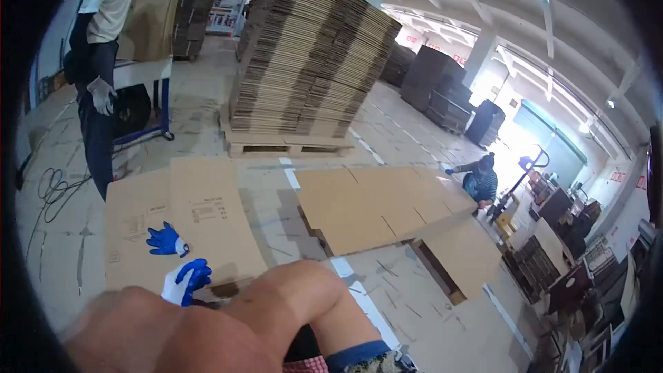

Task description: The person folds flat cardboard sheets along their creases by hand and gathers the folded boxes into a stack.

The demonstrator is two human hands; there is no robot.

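Note:
Low at the left, a hand in a white glove with blue-coated fingers (pixel 188 282), which I take to be my left hand, shows just above bare skin in the foreground. Its fingers are curled, and what they hold, if anything, is hidden. Just above those fingers lies a blue glove (pixel 164 240) with a white cuff, spread on a flat printed cardboard sheet (pixel 210 197). It looks loose, as no arm shows beyond its cuff. I cannot see my right hand. My bent bare knee (pixel 304 287) fills the lower middle.
Another flattened carton (pixel 380 200) lies across the floor, with a person (pixel 481 179) crouching at its far end. A tall cardboard stack (pixel 304 62) stands on a wooden pallet (pixel 290 148). At the left stands a gloved person (pixel 100 90) beside a blue-legged table (pixel 164 107); a cable (pixel 59 190) lies nearby.

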